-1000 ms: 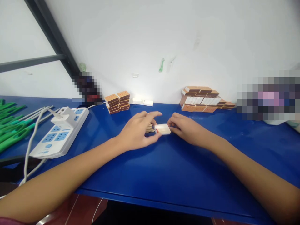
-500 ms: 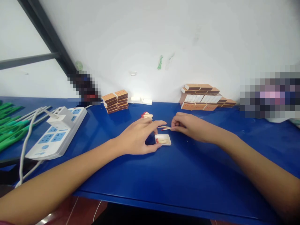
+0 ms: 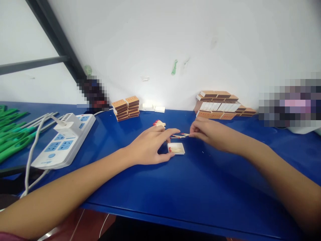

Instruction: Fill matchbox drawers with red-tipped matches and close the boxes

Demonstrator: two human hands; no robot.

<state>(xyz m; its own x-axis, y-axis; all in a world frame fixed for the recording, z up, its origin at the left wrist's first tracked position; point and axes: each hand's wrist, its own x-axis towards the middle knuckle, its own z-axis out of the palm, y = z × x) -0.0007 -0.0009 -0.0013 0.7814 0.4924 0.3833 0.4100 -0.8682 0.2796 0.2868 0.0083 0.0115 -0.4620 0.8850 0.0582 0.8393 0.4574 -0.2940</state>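
Observation:
A small white matchbox tray (image 3: 179,146) sits on the blue table with several red-tipped matches (image 3: 176,150) lying inside. Thumb and a finger of my left hand (image 3: 150,145) hold the tray at its left end, while its index finger stretches out above. Just behind the tray, my right hand (image 3: 204,130) pinches the pale end of a match (image 3: 185,134), red tip pointing left. Loose matches (image 3: 177,137) lie beneath it, partly hidden by my left index finger. Past my left knuckles is a heap of matches (image 3: 158,123).
Matchboxes are stacked at the back left (image 3: 126,108), and a bigger matchbox stack (image 3: 218,105) stands against the wall. Between them are white trays (image 3: 153,107). A power strip (image 3: 65,144) with cables and green-handled tools (image 3: 16,135) occupy the left side of the table (image 3: 160,190).
My right hand has moved slightly right and up, drawing a match away from the loose ones. My left hand stays at the tray. The whole view has shifted a little.

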